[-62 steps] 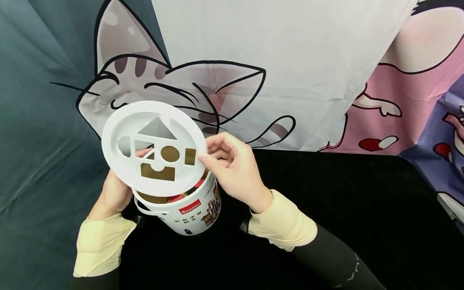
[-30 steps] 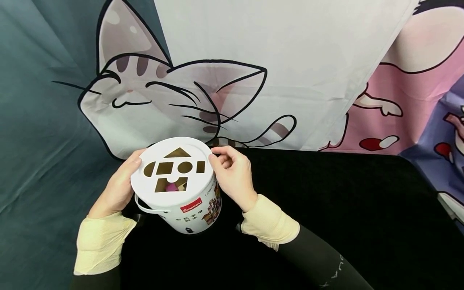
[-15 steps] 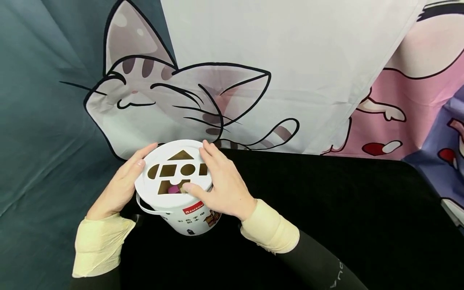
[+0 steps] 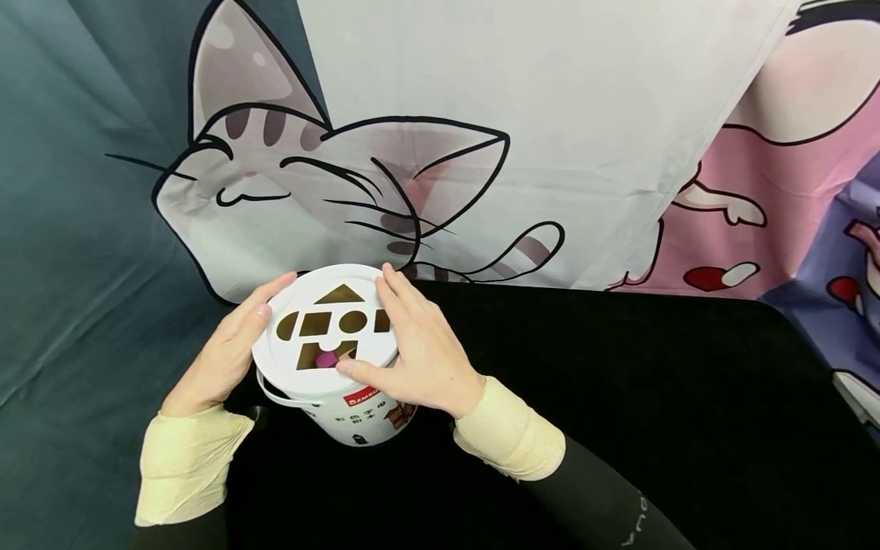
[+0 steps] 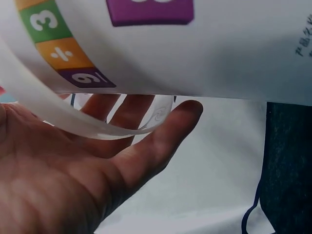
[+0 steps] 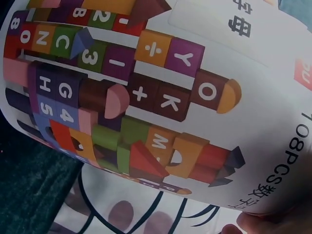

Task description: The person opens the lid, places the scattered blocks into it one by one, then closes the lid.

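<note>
A white bucket (image 4: 328, 425) printed with coloured toy blocks stands on the black table, its white lid (image 4: 271, 355) lying over the top. Triangle, round, square and other cutouts pierce the lid. Through the front one a purple block (image 4: 325, 360) shows inside. My left hand (image 4: 227, 347) rests along the left side of the lid's rim with fingers extended. In the left wrist view the bucket's white handle (image 5: 73, 122) passes in front of those fingers. My right hand (image 4: 422, 355) lies over the lid's right edge, fingers straight and thumb near the front cutout.
Black cloth (image 4: 619, 382) covers the table to the right. Behind it hangs a white curtain (image 4: 584, 99) with a cartoon cat, and a teal curtain (image 4: 69, 267) hangs on the left.
The lid, tilted up over the bucket, has come down flat onto its top. My right hand has gone from pinching the lid's edge to lying straight-fingered over it.
</note>
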Demonstrator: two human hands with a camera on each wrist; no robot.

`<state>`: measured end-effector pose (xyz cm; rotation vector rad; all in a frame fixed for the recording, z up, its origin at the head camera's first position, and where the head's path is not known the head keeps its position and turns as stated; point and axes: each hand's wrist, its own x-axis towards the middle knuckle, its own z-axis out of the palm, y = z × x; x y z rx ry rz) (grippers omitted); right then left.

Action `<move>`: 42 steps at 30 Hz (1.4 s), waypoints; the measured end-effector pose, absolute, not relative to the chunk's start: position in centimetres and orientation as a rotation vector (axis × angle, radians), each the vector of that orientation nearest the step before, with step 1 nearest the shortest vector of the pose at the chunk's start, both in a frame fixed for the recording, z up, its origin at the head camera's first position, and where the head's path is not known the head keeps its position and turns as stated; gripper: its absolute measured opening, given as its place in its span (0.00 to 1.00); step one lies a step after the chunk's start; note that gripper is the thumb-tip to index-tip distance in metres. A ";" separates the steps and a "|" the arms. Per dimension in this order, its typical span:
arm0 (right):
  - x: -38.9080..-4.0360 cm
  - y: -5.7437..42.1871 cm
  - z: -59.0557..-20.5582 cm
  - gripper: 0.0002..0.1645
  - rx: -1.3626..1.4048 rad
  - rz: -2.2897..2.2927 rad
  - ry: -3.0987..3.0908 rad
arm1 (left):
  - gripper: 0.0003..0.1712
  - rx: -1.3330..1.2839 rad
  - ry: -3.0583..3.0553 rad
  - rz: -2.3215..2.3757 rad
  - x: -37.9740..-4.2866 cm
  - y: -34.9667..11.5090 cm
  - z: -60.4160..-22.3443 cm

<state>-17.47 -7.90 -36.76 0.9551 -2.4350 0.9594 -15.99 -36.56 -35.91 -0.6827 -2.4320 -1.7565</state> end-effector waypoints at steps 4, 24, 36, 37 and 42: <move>-17.4 -8.0 -36.9 0.65 0.938 1.005 -2.433 | 0.30 -0.717 -2.401 -1.770 -16.1 -36.7 -36.1; -17.7 -8.4 -37.5 0.62 0.883 1.017 -2.348 | 0.30 -0.780 -2.503 -1.461 -16.6 -37.4 -37.0; -17.8 -8.7 -38.3 0.58 0.891 1.015 -2.210 | 0.31 -0.885 -2.283 -1.883 -16.9 -37.0 -38.0; -17.8 -8.6 -38.2 0.58 0.891 1.014 -2.217 | 0.31 -0.878 -2.296 -1.880 -16.9 -37.1 -38.0; -17.7 -8.2 -37.5 0.62 0.891 0.964 -2.298 | 0.36 -0.911 -2.351 -1.820 -16.6 -37.3 -37.7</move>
